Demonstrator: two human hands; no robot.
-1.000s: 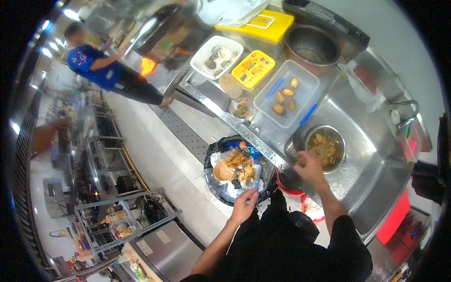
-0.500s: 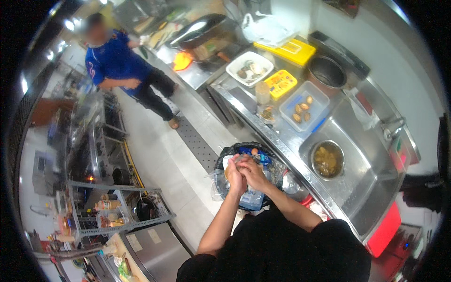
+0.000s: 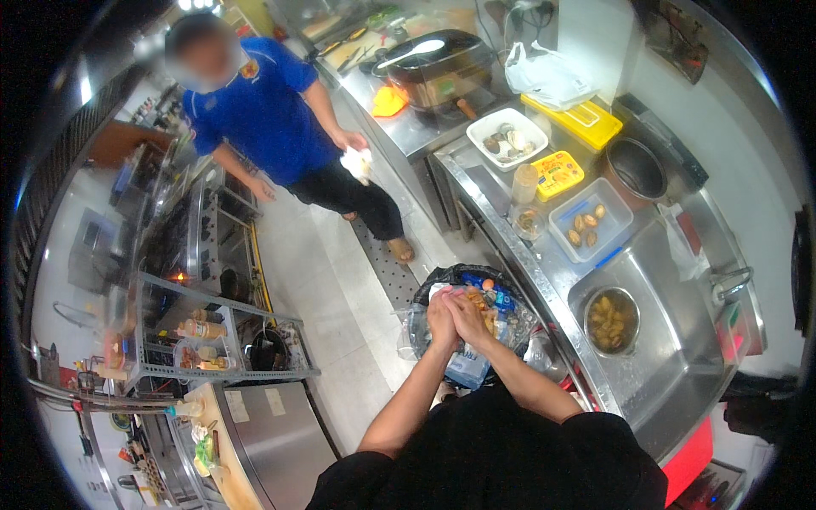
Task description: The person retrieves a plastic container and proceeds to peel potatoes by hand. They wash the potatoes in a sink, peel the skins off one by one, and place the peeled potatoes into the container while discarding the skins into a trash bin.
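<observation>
Left hand (image 3: 441,323) and right hand (image 3: 467,317) meet over a bag-lined bin (image 3: 444,274) left of the counter (image 3: 552,265); cannot tell whether their fingers hold anything; parting off-centre, they might spill onto the floor (image 3: 340,314)

Left hand (image 3: 441,323) and right hand (image 3: 468,319) meet over a black-lined bin (image 3: 450,272), left of the steel sink (image 3: 671,331); a metal bowl (image 3: 587,327) of yellow-brown pieces sits inside the sink; a clear tray (image 3: 614,228) of shellfish (image 3: 590,237) rests just beyond the sink; a blue-shirted co-worker (image 3: 263,119) stands well left of the sink.
</observation>
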